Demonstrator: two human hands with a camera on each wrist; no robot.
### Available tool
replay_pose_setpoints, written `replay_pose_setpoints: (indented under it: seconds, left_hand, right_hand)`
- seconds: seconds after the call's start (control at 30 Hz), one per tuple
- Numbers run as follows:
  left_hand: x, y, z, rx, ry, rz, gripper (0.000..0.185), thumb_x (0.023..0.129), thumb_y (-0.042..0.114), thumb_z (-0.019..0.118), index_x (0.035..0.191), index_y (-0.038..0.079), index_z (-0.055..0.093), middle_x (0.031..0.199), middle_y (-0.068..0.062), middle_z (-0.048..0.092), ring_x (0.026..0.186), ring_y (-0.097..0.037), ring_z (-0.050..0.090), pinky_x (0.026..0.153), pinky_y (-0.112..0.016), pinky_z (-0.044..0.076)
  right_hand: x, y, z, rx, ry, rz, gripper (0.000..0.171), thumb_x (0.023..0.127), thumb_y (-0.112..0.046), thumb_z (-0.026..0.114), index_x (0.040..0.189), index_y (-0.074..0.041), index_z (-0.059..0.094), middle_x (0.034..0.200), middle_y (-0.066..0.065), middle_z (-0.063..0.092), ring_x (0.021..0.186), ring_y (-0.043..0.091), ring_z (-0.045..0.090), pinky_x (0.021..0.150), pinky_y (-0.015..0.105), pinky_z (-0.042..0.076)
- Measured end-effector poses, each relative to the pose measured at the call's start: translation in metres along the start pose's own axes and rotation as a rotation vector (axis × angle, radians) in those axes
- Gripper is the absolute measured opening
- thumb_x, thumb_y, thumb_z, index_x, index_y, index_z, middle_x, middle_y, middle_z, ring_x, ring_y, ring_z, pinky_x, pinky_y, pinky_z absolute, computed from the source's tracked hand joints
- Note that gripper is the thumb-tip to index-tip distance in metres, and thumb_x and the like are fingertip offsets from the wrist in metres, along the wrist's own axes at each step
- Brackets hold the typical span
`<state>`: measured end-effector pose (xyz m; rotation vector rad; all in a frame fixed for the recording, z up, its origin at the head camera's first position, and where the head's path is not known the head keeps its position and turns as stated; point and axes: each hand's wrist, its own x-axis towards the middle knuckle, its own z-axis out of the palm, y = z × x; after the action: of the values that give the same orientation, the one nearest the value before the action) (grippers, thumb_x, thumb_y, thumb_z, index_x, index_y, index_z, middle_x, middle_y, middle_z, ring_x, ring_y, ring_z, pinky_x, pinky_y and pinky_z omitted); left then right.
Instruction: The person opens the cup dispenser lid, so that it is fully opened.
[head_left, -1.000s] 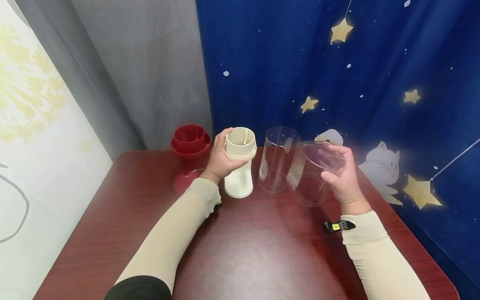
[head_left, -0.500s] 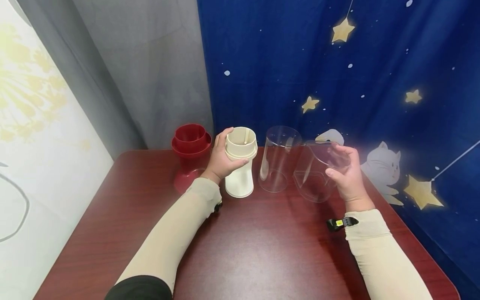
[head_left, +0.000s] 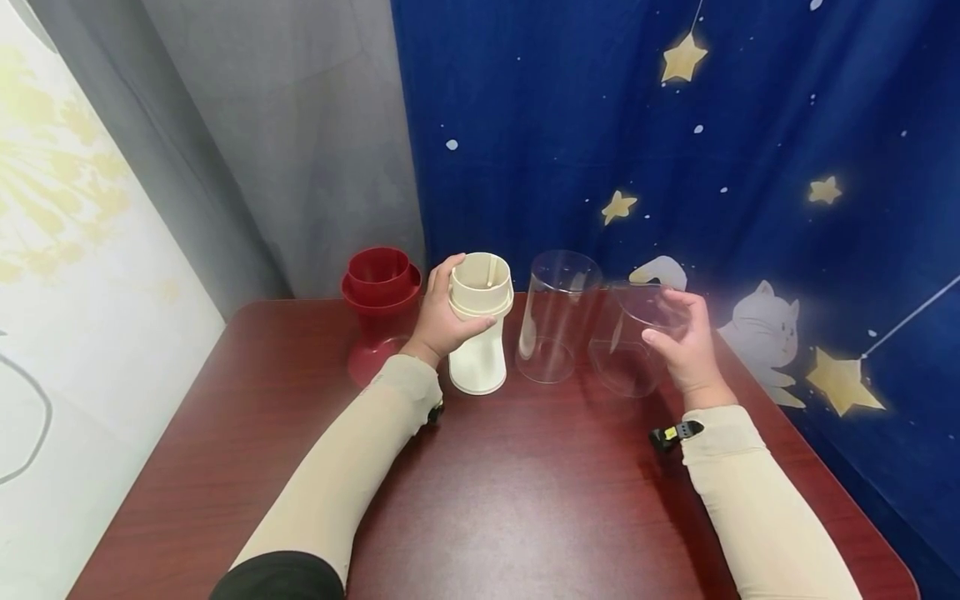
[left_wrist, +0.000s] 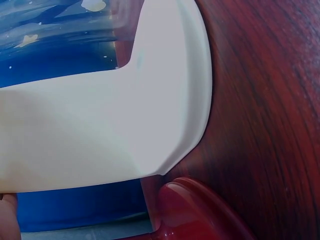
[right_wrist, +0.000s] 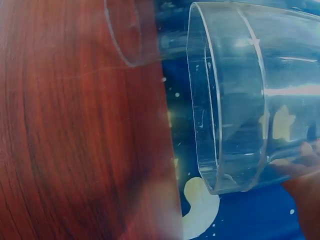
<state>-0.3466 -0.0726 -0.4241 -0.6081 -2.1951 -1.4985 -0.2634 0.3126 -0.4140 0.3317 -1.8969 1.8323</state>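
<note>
Red cup at the table's far left, left hand wrapped around the cream cup (standing upright), a clear cup just beside, right hand gripping another clear cup near its rim.

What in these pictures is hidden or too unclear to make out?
- Left wrist view: the left hand is almost wholly out of frame; the cream cup fills the picture.
- Head view: the left hand hides part of the red cup.
- Right wrist view: the right hand is cut off by the edge beside the clear cup.
</note>
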Motion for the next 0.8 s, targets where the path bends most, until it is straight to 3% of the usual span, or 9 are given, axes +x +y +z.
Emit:
replay_pose_setpoints:
  seconds: [0.17, 0.4, 0.8]
  left_hand:
    - [0.000, 0.000, 0.000, 0.002, -0.007, -0.010, 0.109, 0.064, 0.027, 0.098, 0.156, 0.029, 0.038, 0.156, -0.007, 0.043, 0.134, -0.026, 0.051, 0.112, -0.047, 0.049]
    - [0.000, -0.001, 0.000, 0.003, -0.007, -0.013, 0.110, 0.064, 0.027, 0.098, 0.156, 0.030, 0.038, 0.155, -0.007, 0.043, 0.134, -0.025, 0.051, 0.112, -0.047, 0.049]
    - [0.001, -0.001, 0.000, 0.004, -0.009, -0.010, 0.109, 0.065, 0.027, 0.098, 0.156, 0.030, 0.038, 0.155, -0.007, 0.043, 0.134, -0.025, 0.051, 0.112, -0.047, 0.049]
  right_hand:
    - [0.002, 0.009, 0.002, -0.046, 0.010, 0.026, 0.063, 0.082, 0.016, 0.065, 0.140, 0.005, 0.045, 0.151, 0.004, 0.050, 0.130, 0.007, 0.055, 0.091, 0.014, 0.054]
    - [0.006, 0.017, 0.004, -0.163, 0.035, 0.074, 0.068, 0.085, 0.012, 0.069, 0.145, 0.009, 0.037, 0.159, 0.015, 0.043, 0.131, 0.007, 0.052, 0.093, 0.012, 0.049]
    - [0.014, 0.029, 0.006, -0.188, 0.043, 0.087, 0.065, 0.084, 0.009, 0.070, 0.142, 0.008, 0.039, 0.165, 0.019, 0.039, 0.141, 0.021, 0.048, 0.099, 0.017, 0.044]
